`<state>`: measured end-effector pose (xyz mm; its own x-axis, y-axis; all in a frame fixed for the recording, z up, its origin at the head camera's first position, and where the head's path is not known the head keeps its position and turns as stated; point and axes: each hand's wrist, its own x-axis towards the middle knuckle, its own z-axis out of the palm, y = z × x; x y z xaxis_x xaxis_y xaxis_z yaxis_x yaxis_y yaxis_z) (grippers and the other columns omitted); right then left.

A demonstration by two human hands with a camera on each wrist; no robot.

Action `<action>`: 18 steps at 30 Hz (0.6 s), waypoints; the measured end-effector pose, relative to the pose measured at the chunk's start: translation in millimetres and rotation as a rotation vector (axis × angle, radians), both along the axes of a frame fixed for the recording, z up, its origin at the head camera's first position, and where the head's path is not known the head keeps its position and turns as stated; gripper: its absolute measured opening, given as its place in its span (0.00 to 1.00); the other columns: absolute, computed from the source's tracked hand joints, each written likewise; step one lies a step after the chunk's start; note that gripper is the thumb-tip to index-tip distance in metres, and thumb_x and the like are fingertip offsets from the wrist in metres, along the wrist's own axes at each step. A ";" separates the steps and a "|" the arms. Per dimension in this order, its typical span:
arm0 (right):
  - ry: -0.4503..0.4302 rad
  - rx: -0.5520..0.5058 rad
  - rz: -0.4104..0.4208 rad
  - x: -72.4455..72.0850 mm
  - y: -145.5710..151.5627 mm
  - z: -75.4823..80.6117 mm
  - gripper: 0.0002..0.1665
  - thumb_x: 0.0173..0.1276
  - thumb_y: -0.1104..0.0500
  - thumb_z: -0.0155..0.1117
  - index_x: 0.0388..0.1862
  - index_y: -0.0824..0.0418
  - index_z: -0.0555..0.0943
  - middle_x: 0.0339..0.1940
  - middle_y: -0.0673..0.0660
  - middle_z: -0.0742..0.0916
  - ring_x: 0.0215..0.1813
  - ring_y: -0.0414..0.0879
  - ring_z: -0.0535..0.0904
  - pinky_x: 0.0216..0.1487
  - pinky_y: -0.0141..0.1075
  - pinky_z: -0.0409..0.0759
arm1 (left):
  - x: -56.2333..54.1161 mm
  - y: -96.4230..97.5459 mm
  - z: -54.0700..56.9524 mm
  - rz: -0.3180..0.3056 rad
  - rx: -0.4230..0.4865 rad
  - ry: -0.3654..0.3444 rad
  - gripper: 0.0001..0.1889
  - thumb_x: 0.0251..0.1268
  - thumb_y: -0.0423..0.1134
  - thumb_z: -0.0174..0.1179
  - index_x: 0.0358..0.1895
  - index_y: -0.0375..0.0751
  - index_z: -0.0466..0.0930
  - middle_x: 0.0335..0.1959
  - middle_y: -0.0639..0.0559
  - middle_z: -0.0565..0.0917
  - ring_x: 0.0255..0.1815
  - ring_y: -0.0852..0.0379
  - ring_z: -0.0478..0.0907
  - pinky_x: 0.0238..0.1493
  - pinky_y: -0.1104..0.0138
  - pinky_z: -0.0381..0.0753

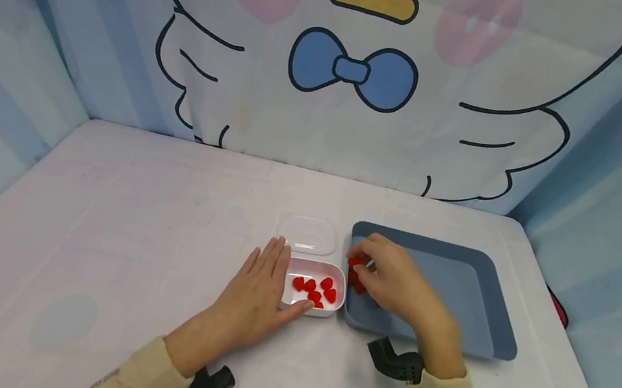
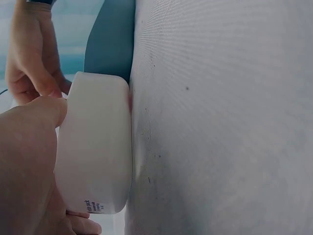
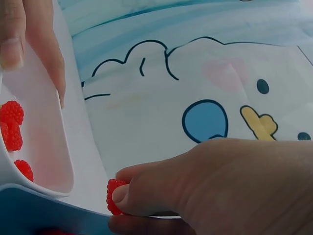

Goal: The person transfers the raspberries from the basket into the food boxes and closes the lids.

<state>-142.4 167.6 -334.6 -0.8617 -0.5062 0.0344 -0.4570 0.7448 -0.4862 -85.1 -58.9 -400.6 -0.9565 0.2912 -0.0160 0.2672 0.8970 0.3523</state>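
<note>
My right hand (image 1: 402, 285) pinches a red raspberry (image 3: 113, 197) between thumb and fingers over the left end of a blue-grey tray (image 1: 453, 278). More red raspberries (image 1: 359, 287) lie under it at the tray's left wall, partly hidden by the fingers. Just left of the tray stands a small white container (image 1: 309, 268) with several raspberries (image 1: 310, 285) inside. Along the container's left side lies my left hand (image 1: 256, 298), fingers straight, its thumb over the front rim. The left wrist view shows the container's outer wall (image 2: 95, 142) upright on the table, with small print near one corner.
A clear plastic lid (image 1: 307, 235) lies flat behind the container. The white-covered table (image 1: 123, 228) ends at a printed curtain (image 1: 342, 132) at the back, with blue curtains (image 1: 609, 213) on both sides. Black wrist cameras (image 1: 396, 360) sit below both hands.
</note>
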 end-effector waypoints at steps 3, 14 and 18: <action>0.026 -0.006 0.047 0.8 -4.9 -0.5 0.10 0.64 0.69 0.66 0.45 0.64 0.84 0.41 0.54 0.83 0.42 0.46 0.82 0.45 0.40 0.86 | 0.3 -0.5 -0.1 0.001 -0.001 -0.003 0.52 0.65 0.69 0.52 0.78 0.32 0.48 0.80 0.38 0.53 0.82 0.42 0.47 0.80 0.47 0.48; 0.074 -0.007 0.114 4.5 -17.4 -2.1 0.11 0.63 0.70 0.65 0.44 0.63 0.85 0.41 0.53 0.84 0.40 0.43 0.78 0.45 0.35 0.85 | -0.1 -0.4 -0.7 0.005 0.004 0.007 0.52 0.63 0.68 0.55 0.78 0.33 0.49 0.80 0.38 0.54 0.82 0.42 0.48 0.80 0.47 0.50; 0.070 -0.014 0.133 6.3 -19.8 -3.6 0.11 0.63 0.71 0.65 0.44 0.63 0.85 0.41 0.53 0.84 0.41 0.42 0.78 0.45 0.34 0.84 | 0.0 -0.5 -1.1 0.004 0.001 0.007 0.52 0.63 0.69 0.55 0.78 0.33 0.49 0.80 0.39 0.54 0.82 0.42 0.48 0.80 0.47 0.49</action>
<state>-136.1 147.8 -338.3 -0.7820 -0.6152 0.1001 -0.5847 0.6684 -0.4597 -85.0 -59.4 -401.7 -0.9577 0.2876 -0.0090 0.2662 0.8975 0.3517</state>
